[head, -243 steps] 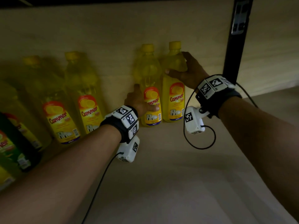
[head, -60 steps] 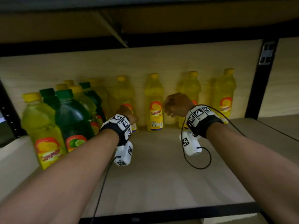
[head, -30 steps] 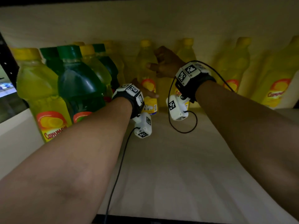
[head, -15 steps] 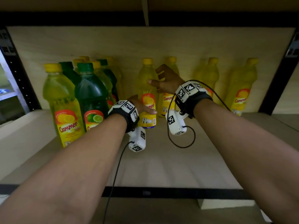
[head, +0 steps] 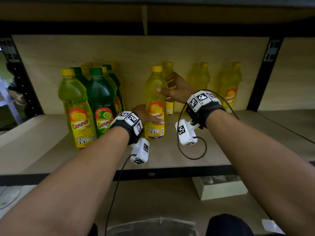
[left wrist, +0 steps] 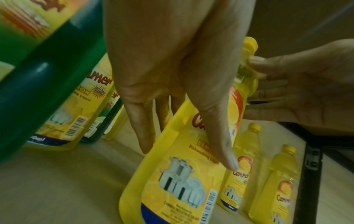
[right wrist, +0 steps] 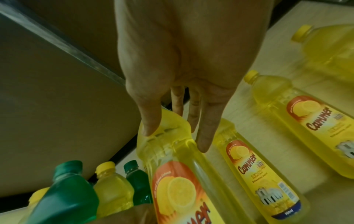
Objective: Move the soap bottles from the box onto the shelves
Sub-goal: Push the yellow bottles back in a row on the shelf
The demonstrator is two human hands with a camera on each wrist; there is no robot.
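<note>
A yellow soap bottle point(head: 154, 92) with a yellow cap stands upright on the wooden shelf point(head: 170, 155), in front of the back row. My left hand point(head: 148, 117) holds it low at the label, thumb across the front and fingers round the left side, as the left wrist view shows on the same bottle point(left wrist: 172, 189). My right hand point(head: 167, 86) holds its shoulder, thumb in front and fingers behind. In the right wrist view the right hand point(right wrist: 175, 139) has the bottle point(right wrist: 172, 189) between thumb and index finger.
Several yellow bottles point(head: 230, 86) line the back wall to the right. A tight group of green bottles point(head: 100, 92) and yellow bottles point(head: 75, 106) stands at the left. A black post point(head: 262, 74) bounds the bay. A white box point(head: 219, 188) sits on the shelf below.
The yellow bottle has come forward, away from the back row, with both hands still on it. My head has drawn back, so the shelf's front edge and the level below now show.
</note>
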